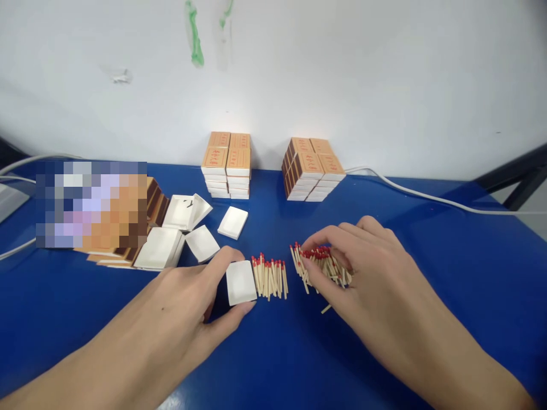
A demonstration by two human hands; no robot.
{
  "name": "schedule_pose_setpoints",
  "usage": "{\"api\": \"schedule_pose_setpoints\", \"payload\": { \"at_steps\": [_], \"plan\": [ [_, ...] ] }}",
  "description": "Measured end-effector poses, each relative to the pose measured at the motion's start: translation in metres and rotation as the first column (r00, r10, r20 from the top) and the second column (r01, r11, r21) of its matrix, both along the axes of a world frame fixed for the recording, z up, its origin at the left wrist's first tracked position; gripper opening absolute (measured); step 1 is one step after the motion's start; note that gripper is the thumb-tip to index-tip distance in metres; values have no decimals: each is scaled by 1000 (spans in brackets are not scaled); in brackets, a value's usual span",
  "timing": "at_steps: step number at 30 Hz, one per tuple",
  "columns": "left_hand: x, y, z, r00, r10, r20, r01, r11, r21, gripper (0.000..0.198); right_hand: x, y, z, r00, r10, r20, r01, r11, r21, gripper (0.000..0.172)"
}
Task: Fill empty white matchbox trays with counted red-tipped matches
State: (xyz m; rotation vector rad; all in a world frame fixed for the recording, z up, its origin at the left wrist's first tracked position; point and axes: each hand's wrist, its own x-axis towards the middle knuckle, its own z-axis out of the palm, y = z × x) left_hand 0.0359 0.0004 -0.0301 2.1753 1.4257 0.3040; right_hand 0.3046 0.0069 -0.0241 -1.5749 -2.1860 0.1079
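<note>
My left hand [192, 307] grips a small white matchbox tray [241, 282] by its edges, thumb below and index finger above. The tray's hollow faces up, and no matches show in it. Right beside it lies a small group of red-headed matches [270, 279], heads pointing away from me. My right hand [354, 262] is over a larger pile of matches [331, 266], its thumb and index finger closed on matches at the pile's left side. The hand hides part of this pile.
Two stacks of orange matchboxes, a left stack [226, 165] and a right stack [313, 169], stand by the white wall [384, 85]. Several white trays [203, 244] lie left on the blue table [265, 353], beside box sleeves [156, 202] partly blurred out. A white cable [410, 191] runs at right.
</note>
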Motion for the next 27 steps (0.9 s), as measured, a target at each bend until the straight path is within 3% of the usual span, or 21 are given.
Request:
{"api": "schedule_pose_setpoints", "payload": {
  "at_steps": [8, 24, 27],
  "plan": [
    [0, -2, 4, 1000, 13, 9, -13, 1000, 2, 24, -11, -2, -12, 991, -19, 133, 8, 997, 82, 12],
    [1, -2, 3, 1000, 5, 0, -5, 1000, -1, 22, -15, -3, -16, 987, -48, 154, 34, 995, 91, 1],
    [1, -3, 3, 1000, 8, 3, -8, 1000, 15, 23, -14, -3, -16, 989, -47, 141, 35, 995, 90, 7]
  ]
}}
